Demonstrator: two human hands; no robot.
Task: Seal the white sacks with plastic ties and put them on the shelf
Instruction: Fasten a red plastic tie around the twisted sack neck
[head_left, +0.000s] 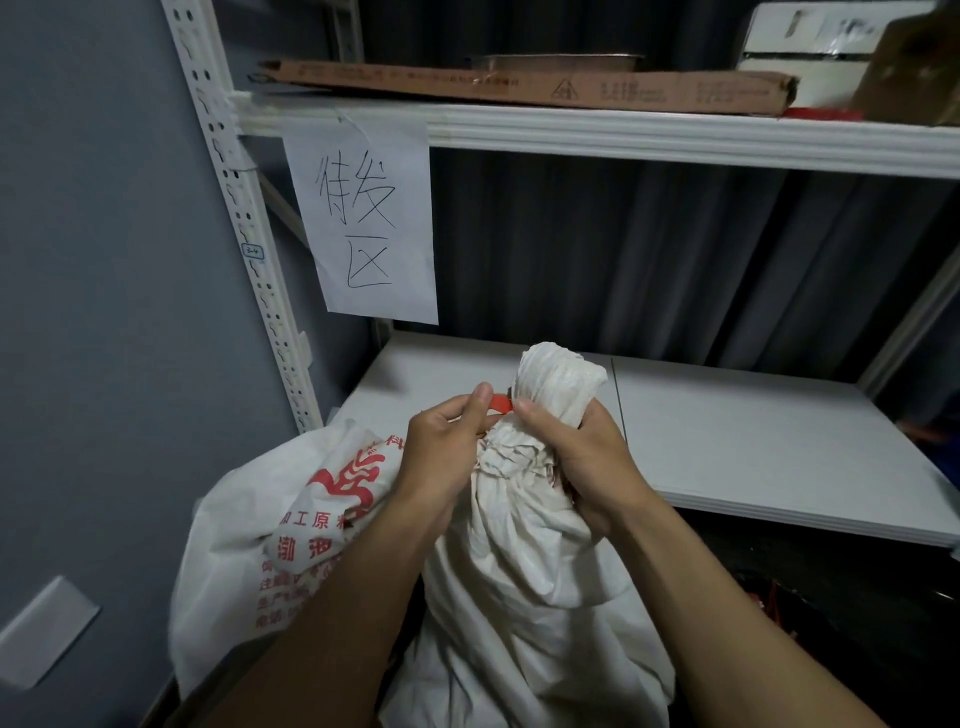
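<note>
While hands (519, 457) grip one red tie (501, 404), two sacks (519, 571).

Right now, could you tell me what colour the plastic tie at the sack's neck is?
Red: the plastic tie shows between both thumbs at the gathered neck of the white sack, in the head view.

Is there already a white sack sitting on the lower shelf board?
No. The lower shelf board is bare, and both the plain sack and the printed sack sit below its front edge.
</note>
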